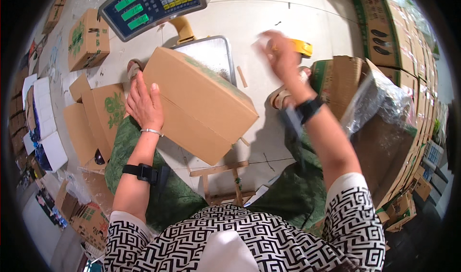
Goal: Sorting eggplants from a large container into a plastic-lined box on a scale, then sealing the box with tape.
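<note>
A closed brown cardboard box (pixel 201 104) lies tilted over the metal pan of a floor scale (pixel 211 53). My left hand (pixel 144 104) rests flat against the box's left side, fingers together. My right hand (pixel 281 53) is raised and blurred to the right of the box, next to a yellow tape dispenser (pixel 302 46); whether it grips the dispenser is unclear. Both wrists carry black bands.
The scale's display head (pixel 151 5) with green readouts sits at the top. Flattened cartons (pixel 93 118) lie at the left, a small closed box (pixel 88 39) beyond them. An open carton with a plastic liner (pixel 370 104) and stacked boxes (pixel 403 56) stand at the right. A wooden stool frame (pixel 223 178) is by my knees.
</note>
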A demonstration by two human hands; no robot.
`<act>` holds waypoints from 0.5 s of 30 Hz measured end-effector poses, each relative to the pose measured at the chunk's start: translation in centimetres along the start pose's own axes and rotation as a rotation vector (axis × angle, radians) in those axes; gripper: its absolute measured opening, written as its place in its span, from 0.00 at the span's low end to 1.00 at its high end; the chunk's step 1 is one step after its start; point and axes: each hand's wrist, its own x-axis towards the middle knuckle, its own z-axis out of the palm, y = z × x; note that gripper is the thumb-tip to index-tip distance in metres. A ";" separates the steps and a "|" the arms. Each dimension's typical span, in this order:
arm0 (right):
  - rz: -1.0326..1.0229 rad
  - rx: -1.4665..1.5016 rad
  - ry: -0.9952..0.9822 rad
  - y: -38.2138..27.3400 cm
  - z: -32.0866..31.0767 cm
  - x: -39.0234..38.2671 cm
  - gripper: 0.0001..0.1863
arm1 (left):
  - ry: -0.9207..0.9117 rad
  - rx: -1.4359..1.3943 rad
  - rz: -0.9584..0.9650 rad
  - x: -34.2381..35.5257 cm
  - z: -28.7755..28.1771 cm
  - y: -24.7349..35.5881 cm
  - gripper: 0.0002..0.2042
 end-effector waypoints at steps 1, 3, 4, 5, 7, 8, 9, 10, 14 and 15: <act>0.151 -0.234 -0.060 4.1 0.1 1.6 0.19 | -0.017 0.002 0.008 0.1 -0.4 0.1 0.26; 0.301 -0.733 -0.409 14.1 0.0 1.6 0.39 | -0.037 0.019 0.026 0.4 -0.1 1.0 0.26; 0.350 -0.932 -0.578 15.0 -0.1 1.7 0.47 | -0.051 0.039 0.009 0.4 0.2 0.9 0.26; 0.305 -1.001 -0.706 15.7 -0.1 1.6 0.51 | -0.044 -0.015 0.037 0.5 -0.1 0.9 0.27; 0.342 -0.886 -0.993 16.6 0.7 1.6 0.48 | -0.024 -0.070 0.065 0.6 -0.3 0.8 0.28; 0.265 -0.935 -0.920 16.6 1.4 1.2 0.41 | -0.021 -0.048 0.044 0.7 -0.3 0.6 0.28; 0.322 -0.931 -0.871 18.4 1.5 0.3 0.36 | -0.017 -0.089 0.065 0.6 0.0 1.1 0.28; 0.373 -0.922 -0.818 18.8 2.2 -0.2 0.32 | -0.007 -0.125 0.084 0.6 -0.1 1.2 0.28; 0.497 -0.726 -0.746 15.3 -0.5 -0.4 0.31 | -0.025 -0.104 0.035 0.4 0.0 1.2 0.28; 0.483 -0.617 -0.677 13.2 -1.7 0.5 0.31 | -0.013 -0.122 0.028 0.3 -0.2 0.9 0.28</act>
